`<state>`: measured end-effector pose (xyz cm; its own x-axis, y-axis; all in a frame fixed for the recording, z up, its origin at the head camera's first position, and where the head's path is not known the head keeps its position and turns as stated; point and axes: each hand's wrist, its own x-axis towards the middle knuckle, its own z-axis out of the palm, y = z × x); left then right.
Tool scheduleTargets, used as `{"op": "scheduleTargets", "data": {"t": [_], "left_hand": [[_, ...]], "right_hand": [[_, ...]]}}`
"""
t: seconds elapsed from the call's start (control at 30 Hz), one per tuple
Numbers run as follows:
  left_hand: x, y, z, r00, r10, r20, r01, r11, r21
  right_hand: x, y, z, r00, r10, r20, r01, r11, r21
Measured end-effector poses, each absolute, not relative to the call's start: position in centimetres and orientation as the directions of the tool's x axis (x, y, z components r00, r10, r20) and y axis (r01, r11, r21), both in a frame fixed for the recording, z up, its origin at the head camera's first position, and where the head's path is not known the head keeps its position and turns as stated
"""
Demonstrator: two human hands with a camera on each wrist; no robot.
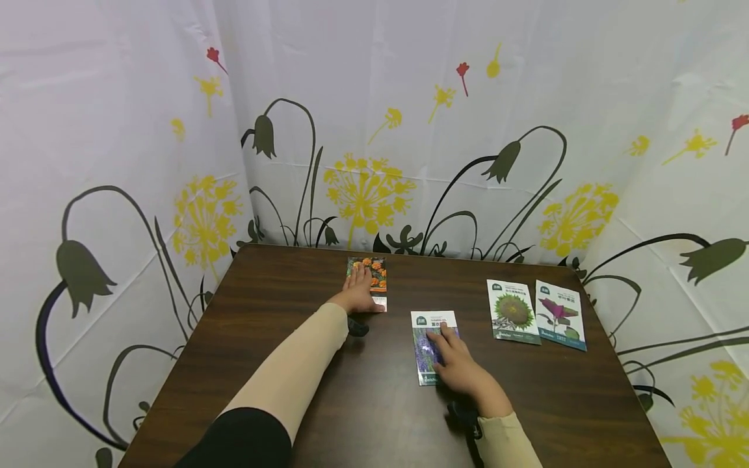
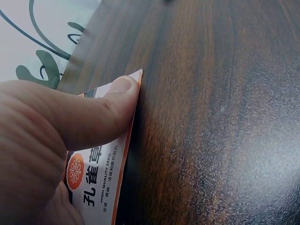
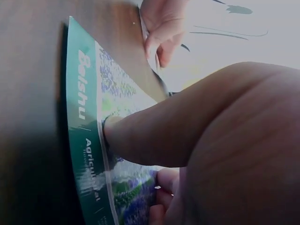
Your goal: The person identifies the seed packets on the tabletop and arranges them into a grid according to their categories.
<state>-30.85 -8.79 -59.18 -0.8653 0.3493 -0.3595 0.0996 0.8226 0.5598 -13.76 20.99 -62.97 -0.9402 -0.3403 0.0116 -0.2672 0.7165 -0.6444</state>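
At the far side of the table, my left hand [image 1: 358, 292] rests on a seed packet [image 1: 379, 273] with orange flowers. Its fingers lie extended over the picture, and in the left wrist view the thumb presses near one corner of the packet [image 2: 110, 187]. Nearer the middle, my right hand [image 1: 459, 367] lies on a seed packet [image 1: 426, 338] with purple flowers. Thumb and fingers touch the front of this packet [image 3: 84, 154] in the right wrist view; part of its picture is hidden under the hand.
To the right lie a seed packet with a round green flower head [image 1: 513, 312] and one with a magenta flower [image 1: 560, 315], side by side. The brown wooden table [image 1: 374, 409] meets a white curtain [image 1: 363, 78] with printed flowers at the back and sides.
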Motion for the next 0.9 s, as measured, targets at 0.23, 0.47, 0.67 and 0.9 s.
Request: {"op": "scheduleTargets", "data": {"t": [0.23,0.47,0.67,0.9], "left_hand": [[-31.6,-8.7,-60.2,-0.86,0.334,-0.385,0.07,0.825,0.561],[-32.6,-8.6,-61.1,-0.851,0.32,-0.417,0.052,0.84,0.539],[-32.7,-8.4,-61.1,-0.849,0.311,-0.428,0.045,0.848,0.528],[-32.4,-8.5,-60.7,-0.847,0.311,-0.431,0.047,0.852,0.522]], "right_hand": [[-16.1,20.3,-63.0,-0.936,-0.347,-0.055,-0.225,0.713,-0.664],[-17.8,19.7,-62.2,-0.93,-0.348,-0.122,-0.192,0.739,-0.645],[-19.3,19.1,-61.5,-0.928,-0.334,-0.168,-0.155,0.753,-0.64],[-21.0,18.7,-61.1,-0.919,-0.344,-0.191,-0.164,0.776,-0.609]]}}
